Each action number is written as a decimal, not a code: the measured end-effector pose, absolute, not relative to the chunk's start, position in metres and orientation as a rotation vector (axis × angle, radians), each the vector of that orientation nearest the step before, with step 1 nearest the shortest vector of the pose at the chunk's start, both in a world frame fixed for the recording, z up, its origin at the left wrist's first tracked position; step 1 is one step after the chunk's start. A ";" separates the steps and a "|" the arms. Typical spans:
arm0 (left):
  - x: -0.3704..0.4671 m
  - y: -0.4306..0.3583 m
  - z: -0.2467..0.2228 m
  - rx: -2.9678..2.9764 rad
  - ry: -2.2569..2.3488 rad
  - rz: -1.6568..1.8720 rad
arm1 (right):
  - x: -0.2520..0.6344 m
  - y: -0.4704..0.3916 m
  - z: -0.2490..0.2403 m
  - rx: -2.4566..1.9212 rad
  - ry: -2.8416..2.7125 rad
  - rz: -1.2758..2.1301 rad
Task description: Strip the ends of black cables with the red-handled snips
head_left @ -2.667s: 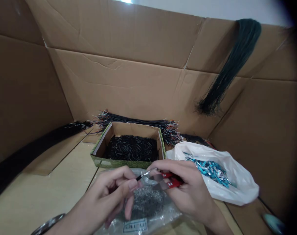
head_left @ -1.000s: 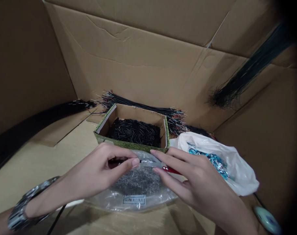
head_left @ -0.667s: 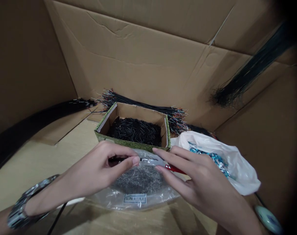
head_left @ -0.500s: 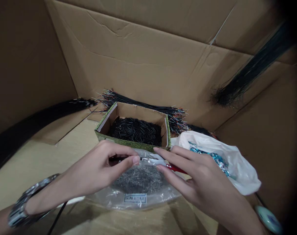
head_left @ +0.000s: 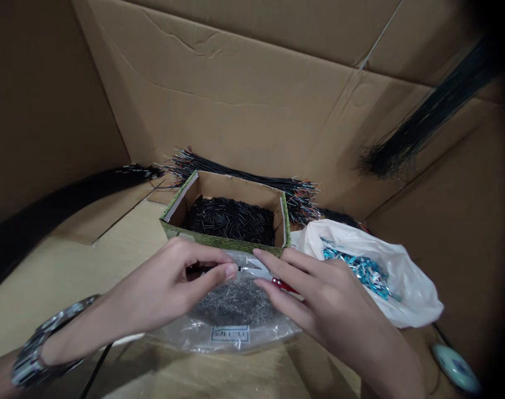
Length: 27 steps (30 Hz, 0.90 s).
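My left hand (head_left: 198, 282) pinches a black cable (head_left: 199, 269) between thumb and fingers, and its thin end pokes out to the right past my thumb tip. In my right hand (head_left: 319, 288) is a pair of small red-handled scissors (head_left: 282, 285), their silver blades (head_left: 257, 269) pointing left. The blades are parted around or right beside the cable's end; I cannot tell which. Below both hands lies a clear plastic bag (head_left: 194, 335) holding a heap of fine grey wire-like scraps (head_left: 235, 303). Part of the scissors is hidden under my right fingers.
A green-sided cardboard box (head_left: 227, 240) of short black tube pieces (head_left: 231, 220) stands just beyond. Cable bundles (head_left: 244, 176) lie behind it. To the right are a white bag (head_left: 418, 293) with blue shreds (head_left: 358, 269) and a pale green oval object (head_left: 455, 368). Cardboard walls (head_left: 244, 83) enclose the table.
My right hand and the scissors have shifted a little to the left, and the blades are closer to the cable's end. My left hand has barely moved.
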State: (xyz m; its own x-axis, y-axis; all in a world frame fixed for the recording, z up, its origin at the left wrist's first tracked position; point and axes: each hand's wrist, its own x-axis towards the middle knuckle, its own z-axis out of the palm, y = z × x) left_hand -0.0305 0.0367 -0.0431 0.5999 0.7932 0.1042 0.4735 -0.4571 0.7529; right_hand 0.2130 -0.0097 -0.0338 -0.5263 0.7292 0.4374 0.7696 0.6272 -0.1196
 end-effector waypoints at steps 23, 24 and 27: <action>-0.032 0.042 -0.043 2.126 1.072 0.505 | 0.201 -0.003 -0.043 -1.125 -2.391 -0.270; -0.031 0.042 -0.043 2.130 1.071 0.506 | 0.200 -0.002 -0.043 -1.115 -2.398 -0.326; -0.031 0.044 -0.043 2.145 1.064 0.515 | 0.196 -0.001 -0.046 -1.131 -2.407 -0.425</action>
